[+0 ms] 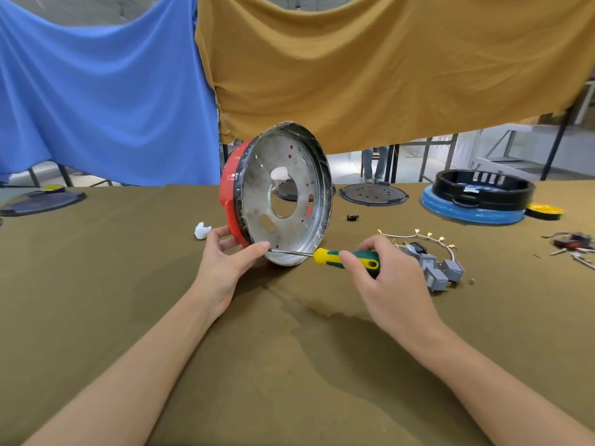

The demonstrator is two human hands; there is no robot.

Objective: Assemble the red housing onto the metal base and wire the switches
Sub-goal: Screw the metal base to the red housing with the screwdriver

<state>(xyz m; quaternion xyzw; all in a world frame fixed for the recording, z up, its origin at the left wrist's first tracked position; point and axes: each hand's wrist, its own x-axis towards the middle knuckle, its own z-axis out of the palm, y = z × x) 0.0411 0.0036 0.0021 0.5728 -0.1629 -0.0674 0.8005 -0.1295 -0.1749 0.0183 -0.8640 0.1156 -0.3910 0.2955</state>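
The round metal base (291,175) stands on edge on the table, its open side facing me, with the red housing (232,188) fitted behind it. My left hand (230,257) grips the lower left rim of this assembly, thumb in front and fingers on the red side. My right hand (383,268) grips a green-and-yellow screwdriver (344,256), whose thin shaft points left toward the bottom rim beside my left thumb. Several grey switches (434,268) joined by a white wire with brass terminals (418,235) lie just right of my right hand.
A white wad (203,230) lies left of the housing. Black round covers (373,194), a black ring on a blue disc (476,197) and a yellow cap (545,210) sit at the back right. Loose red-black switch parts (573,244) lie far right. A dark plate (42,202) sits far left.
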